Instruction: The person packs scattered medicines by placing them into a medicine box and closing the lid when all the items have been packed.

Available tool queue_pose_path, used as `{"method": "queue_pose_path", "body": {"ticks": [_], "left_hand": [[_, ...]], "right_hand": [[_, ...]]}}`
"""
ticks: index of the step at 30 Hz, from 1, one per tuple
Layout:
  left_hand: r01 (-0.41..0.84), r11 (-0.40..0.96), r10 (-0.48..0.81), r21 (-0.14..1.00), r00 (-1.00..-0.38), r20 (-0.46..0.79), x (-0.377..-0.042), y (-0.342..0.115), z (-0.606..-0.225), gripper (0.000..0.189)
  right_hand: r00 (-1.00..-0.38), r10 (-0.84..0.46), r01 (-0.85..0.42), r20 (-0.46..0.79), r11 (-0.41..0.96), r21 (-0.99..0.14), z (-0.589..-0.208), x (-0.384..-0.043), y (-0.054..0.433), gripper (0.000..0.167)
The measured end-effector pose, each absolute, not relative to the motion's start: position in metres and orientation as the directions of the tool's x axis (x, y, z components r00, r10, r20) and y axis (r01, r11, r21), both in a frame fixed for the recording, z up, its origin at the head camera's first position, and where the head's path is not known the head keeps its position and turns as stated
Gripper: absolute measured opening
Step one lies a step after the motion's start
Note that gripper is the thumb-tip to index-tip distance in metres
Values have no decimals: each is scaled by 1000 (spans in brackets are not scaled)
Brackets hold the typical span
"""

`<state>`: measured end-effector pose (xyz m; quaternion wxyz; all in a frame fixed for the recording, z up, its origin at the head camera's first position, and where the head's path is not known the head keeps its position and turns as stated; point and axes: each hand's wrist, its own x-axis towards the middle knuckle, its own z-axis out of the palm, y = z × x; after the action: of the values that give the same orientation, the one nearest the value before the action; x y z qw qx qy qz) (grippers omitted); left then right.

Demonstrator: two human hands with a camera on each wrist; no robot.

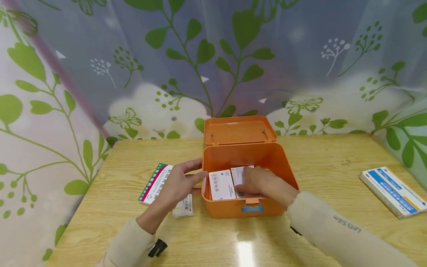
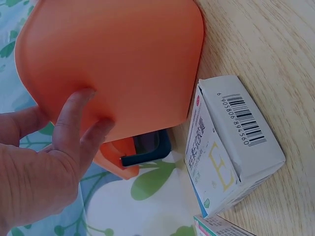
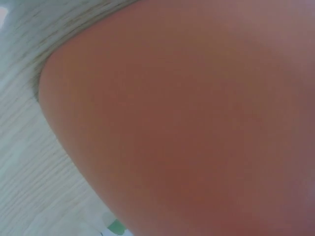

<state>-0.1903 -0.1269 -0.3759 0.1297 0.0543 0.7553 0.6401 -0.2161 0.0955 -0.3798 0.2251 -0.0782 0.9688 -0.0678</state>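
Observation:
An orange lidded box (image 1: 230, 212) stands with its lid (image 1: 238, 129) raised. Inside, a white medicine box (image 1: 221, 185) lies at the left, and a second white medicine box (image 1: 237, 175) sits beside it. My right hand (image 1: 261, 180) reaches inside and holds this second one, partly covering it. My left hand (image 1: 181, 181) grips the left wall: its thumb is over the rim, while fingertips (image 2: 104, 125) press the outer face in the left wrist view. The right wrist view is filled by the blurred orange wall (image 3: 172, 118); the right hand is hidden there.
Left of the orange box lie a white-and-green medicine box (image 1: 156, 183) and a smaller white carton (image 2: 241, 128) with a barcode. A flat blue-and-white box (image 1: 393, 191) lies at the right. A blue latch (image 1: 252, 208) is on the front, and a leaf-patterned curtain (image 1: 233, 74) hangs behind the table.

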Motion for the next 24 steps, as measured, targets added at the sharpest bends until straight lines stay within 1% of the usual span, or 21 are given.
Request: {"method": "queue_pose_path", "body": {"ticks": [2,4,9,15,20,24], "left_hand": [[-88,177,247,980,-960,-131,-190,-126,-375,48],[-93,181,244,979,-960,-136,-190,-125,-375,48],[-101,189,235,977,-961,-145,-190,-125,-374,48],[-100,184,242,978,-959,-143,-190,-127,-374,49],[-102,175,254,979,-956,-145,-189,-127,-373,48],[-105,174,253,979,-956,-147,-190,-127,-373,48]], "right_hand": [[-880,-208,-134,-426,971,-196,-381,-216,96,56],[-873,-231,-151,-430,966,-211,-381,-215,97,54],[-870,-243,-179,-429,967,-184,-383,-217,99,55],[-869,-218,-159,-444,973,-166,-381,-219,98,54],[-876,-184,-146,-446,982,-119,-379,-219,99,53],[-881,-154,-131,-448,988,-81,-378,-220,98,49]]}}
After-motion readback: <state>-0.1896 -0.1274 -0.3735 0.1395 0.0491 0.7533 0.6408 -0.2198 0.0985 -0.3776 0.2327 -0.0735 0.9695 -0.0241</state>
